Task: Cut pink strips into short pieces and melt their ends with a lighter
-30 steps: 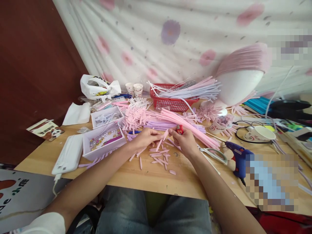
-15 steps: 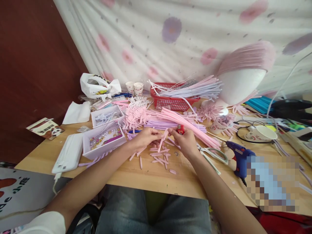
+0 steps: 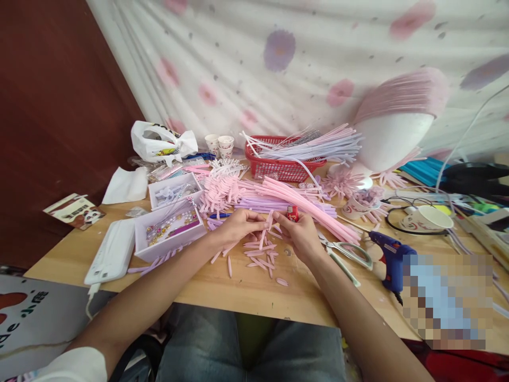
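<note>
My left hand [image 3: 238, 225] and my right hand [image 3: 298, 233] meet over the middle of the wooden table [image 3: 246, 289]. Both pinch the same short pink strip [image 3: 265, 229], left fingers at its lower end, right fingers at its upper end. The right hand also grips a small red lighter [image 3: 293, 213] that sticks up above its fingers. Several cut pink strips [image 3: 260, 257] lie scattered on the wood just below the hands. A long bundle of pink and lilac strips [image 3: 286, 199] lies right behind them.
Two white trays of beads [image 3: 169, 220] stand at the left beside a white flat box [image 3: 113, 249]. Scissors [image 3: 345, 253] and a blue glue gun [image 3: 392, 254] lie at the right. Behind are a red basket [image 3: 278, 167], paper cups [image 3: 220, 143], a white bag [image 3: 159, 140] and a foam head [image 3: 392, 138].
Both hands dropped slightly toward the table, keeping hold of the pink strip and the lighter. The strip now stands a little more upright.
</note>
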The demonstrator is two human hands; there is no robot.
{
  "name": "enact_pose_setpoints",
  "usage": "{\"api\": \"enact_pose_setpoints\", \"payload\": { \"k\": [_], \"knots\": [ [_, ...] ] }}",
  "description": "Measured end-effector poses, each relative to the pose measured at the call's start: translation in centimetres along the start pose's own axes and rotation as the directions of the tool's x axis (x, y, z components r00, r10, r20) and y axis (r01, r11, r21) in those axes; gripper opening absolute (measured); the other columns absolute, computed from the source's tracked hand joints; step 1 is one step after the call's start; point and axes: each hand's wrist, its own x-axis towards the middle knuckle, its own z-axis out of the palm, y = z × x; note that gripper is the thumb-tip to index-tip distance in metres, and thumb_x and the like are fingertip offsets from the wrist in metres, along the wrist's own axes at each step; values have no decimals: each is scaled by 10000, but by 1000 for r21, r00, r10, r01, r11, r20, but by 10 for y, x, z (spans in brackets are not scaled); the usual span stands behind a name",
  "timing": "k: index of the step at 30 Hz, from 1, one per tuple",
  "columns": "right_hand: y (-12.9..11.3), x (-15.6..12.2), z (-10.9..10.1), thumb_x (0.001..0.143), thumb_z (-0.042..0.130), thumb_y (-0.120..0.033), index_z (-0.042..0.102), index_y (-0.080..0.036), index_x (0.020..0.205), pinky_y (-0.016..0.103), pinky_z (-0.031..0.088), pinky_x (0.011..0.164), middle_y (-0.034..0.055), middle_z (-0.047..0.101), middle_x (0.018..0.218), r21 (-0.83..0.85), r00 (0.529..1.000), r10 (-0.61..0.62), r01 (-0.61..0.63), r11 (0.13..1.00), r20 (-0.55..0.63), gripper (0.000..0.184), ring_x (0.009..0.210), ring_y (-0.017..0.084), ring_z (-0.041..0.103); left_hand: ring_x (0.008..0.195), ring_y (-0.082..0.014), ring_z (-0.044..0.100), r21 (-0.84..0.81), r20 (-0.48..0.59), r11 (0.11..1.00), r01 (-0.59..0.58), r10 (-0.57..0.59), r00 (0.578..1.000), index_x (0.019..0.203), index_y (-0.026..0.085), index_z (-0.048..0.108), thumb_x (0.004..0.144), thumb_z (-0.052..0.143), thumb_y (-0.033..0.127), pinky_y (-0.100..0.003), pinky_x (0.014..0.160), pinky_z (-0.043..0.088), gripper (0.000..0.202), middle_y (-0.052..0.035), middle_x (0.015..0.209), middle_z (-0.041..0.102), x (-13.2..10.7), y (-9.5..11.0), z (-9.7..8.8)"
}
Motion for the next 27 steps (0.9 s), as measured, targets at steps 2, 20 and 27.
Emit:
{"api": "enact_pose_setpoints", "payload": {
  "k": [2, 20, 27],
  "knots": [
    [2, -1, 2, 671, 824, -515, 642, -165, 715, 259, 171, 455, -75, 344, 500, 52, 999, 16, -18, 998, 44, 397, 471, 71, 215, 527, -68, 547, -4, -3, 1000, -8, 8, 1000, 732, 138, 729, 729, 832, 321, -199, 535, 429, 210, 10, 621, 647, 0, 0, 0],
    [4, -1, 8, 575, 901, -471, 601, -157, 606, 252, 133, 453, -90, 307, 493, 200, 997, 73, -72, 977, 3, 436, 481, 54, 172, 507, -78, 521, 93, 15, 993, -78, 77, 997, 683, 133, 724, 726, 808, 412, -210, 517, 393, 293, 18, 568, 612, 2, -5, -3],
    [2, -3, 8, 604, 887, -485, 629, -149, 627, 253, 142, 447, -80, 349, 494, 197, 995, 83, -92, 976, 51, 424, 474, 54, 185, 497, -79, 513, 107, 23, 991, -82, 80, 997, 697, 130, 728, 724, 813, 413, -212, 498, 391, 297, 11, 575, 616, 3, -6, -3]
  ]
}}
